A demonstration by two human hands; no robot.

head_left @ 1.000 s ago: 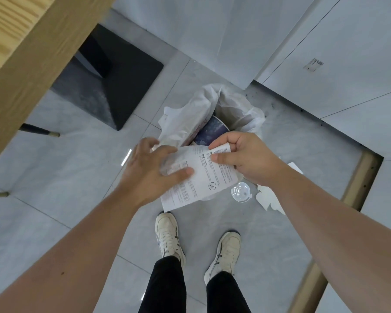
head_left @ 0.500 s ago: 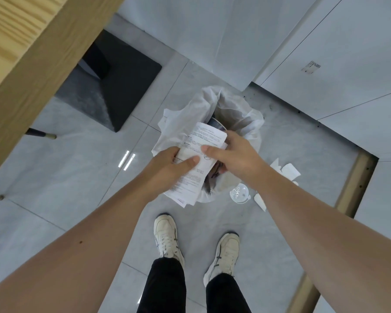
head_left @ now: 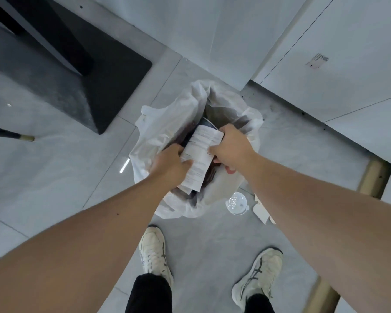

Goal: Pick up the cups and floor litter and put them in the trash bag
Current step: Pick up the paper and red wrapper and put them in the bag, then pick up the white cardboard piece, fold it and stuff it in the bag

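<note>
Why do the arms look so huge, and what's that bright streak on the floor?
Head view: the wide-angle lens swells the forearms near the edges and bends the wall lines; the streak is glare on glossy tile; the paper and hands look slightly soft.

We see the grey tiled floor (head_left: 54,188) carrying the white trash bag (head_left: 167,123); just beside the bag lie a clear plastic lid (head_left: 237,203) and paper scraps (head_left: 261,212).

Printed sheet (head_left: 201,154) over trash bag (head_left: 167,123): lines of small text, illegible. Sticker (head_left: 317,61) on white panel (head_left: 348,71): barcode-like marks, unreadable. No legible wording anywhere.
</note>
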